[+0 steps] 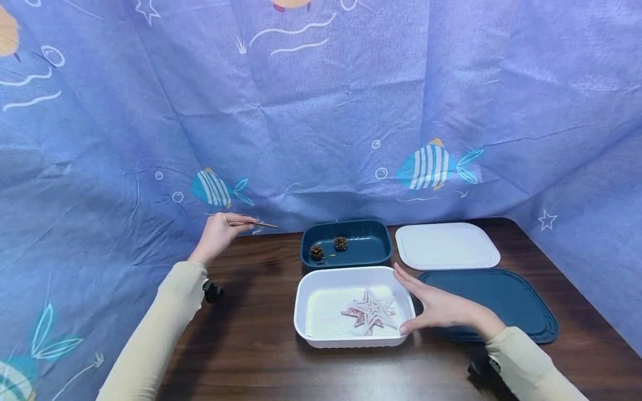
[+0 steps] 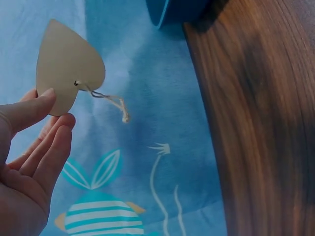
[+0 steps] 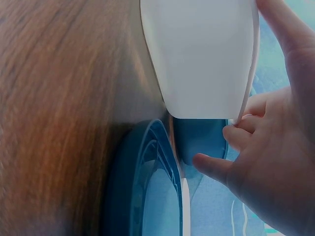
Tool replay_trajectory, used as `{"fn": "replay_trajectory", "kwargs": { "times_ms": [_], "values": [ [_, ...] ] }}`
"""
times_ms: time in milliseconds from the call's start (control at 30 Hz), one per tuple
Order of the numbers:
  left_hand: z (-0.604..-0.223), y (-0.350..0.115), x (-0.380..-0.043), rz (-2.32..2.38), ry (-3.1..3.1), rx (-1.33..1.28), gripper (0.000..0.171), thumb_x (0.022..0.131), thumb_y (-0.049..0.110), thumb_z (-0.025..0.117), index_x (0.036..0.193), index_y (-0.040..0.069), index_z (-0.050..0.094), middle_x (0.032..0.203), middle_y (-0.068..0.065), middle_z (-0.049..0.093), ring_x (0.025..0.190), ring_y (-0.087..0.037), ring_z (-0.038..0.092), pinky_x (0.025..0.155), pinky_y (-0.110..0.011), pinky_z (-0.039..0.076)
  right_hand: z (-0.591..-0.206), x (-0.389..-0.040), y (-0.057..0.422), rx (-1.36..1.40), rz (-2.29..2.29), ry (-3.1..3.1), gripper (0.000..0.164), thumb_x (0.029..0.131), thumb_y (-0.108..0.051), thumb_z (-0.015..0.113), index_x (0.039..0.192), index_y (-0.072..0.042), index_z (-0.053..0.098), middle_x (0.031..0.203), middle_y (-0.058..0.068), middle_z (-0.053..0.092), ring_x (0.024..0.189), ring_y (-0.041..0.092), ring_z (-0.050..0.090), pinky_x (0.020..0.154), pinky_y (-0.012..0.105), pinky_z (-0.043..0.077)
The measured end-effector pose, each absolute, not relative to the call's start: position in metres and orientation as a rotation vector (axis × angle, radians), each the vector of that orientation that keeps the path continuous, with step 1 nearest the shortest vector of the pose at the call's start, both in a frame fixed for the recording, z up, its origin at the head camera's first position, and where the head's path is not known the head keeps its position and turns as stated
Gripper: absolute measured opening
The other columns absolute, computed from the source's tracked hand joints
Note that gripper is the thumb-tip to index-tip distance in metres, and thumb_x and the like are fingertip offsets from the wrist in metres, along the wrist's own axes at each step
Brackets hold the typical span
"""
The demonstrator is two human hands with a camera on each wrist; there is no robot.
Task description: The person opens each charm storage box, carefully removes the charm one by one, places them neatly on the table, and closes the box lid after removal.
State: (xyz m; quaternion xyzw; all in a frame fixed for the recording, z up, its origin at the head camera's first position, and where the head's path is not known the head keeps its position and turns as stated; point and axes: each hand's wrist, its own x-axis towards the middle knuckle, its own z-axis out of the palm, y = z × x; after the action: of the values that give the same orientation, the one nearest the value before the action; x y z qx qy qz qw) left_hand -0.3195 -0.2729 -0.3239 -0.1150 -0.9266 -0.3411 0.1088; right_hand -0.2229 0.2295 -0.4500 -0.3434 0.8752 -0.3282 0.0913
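Held up over the table's back left is my left hand (image 1: 223, 234), whose thumb and fingers pinch a thin heart-shaped wooden ornament (image 2: 69, 64). A loop of twine (image 2: 110, 98) hangs from the hole in the heart. The head view gives only its narrow edge. My right hand (image 1: 446, 306) spans the right end of a white plastic container (image 1: 321, 341), thumb at the front corner and fingers at the back one. Inside lie overlapping star ornaments (image 1: 372, 311), white on top and pink glittery below. Behind stands a dark blue container (image 1: 368, 253) with two pine cones (image 1: 340, 243) in it.
To the right lie a white lid (image 1: 448, 246) and a dark blue lid (image 1: 494, 301). The brown wooden table (image 1: 241, 356) ends at a blue fish-print cloth (image 1: 321, 111) hanging at the back. A small dark bit lies in the blue container's front left.
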Motion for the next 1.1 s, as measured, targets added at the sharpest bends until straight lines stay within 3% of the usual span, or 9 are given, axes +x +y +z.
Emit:
{"fn": "replay_trajectory", "kwargs": {
  "times_ms": [333,733,1100],
  "values": [
    [-0.353,-0.277,-0.342,-1.115,-2.696,-0.261,0.022,0.094,0.02,0.074,0.114,0.011,0.078,0.117,-0.011,0.073,0.107,-0.03,0.07,0.086,-0.048,0.055,-0.451,-0.222,0.23,-1.012,-0.968,2.602,0.119,0.079,-0.051,0.083,0.161,-0.002,0.012,0.167,0.019,0.001,0.149,0.04,0.016,0.111,0.053,0.035],
    [-0.407,-0.276,-0.364,-1.044,-2.687,-0.223,0.015,0.091,0.011,0.076,0.104,0.007,0.08,0.103,-0.011,0.076,0.1,-0.029,0.07,0.076,-0.034,0.051,-0.45,-0.224,0.228,-0.989,-0.959,2.602,0.121,0.078,-0.057,0.081,0.162,-0.004,0.012,0.169,0.011,-0.002,0.15,0.038,0.017,0.111,0.056,0.033],
    [-0.438,-0.278,-0.377,-1.1,-2.694,-0.149,0.016,0.088,0.012,0.079,0.103,0.006,0.08,0.111,-0.017,0.074,0.114,-0.035,0.063,0.096,-0.048,0.048,-0.449,-0.222,0.228,-0.988,-0.974,2.592,0.12,0.078,-0.054,0.083,0.162,-0.004,0.013,0.168,0.017,0.001,0.149,0.038,0.017,0.111,0.056,0.033]
  ]
}}
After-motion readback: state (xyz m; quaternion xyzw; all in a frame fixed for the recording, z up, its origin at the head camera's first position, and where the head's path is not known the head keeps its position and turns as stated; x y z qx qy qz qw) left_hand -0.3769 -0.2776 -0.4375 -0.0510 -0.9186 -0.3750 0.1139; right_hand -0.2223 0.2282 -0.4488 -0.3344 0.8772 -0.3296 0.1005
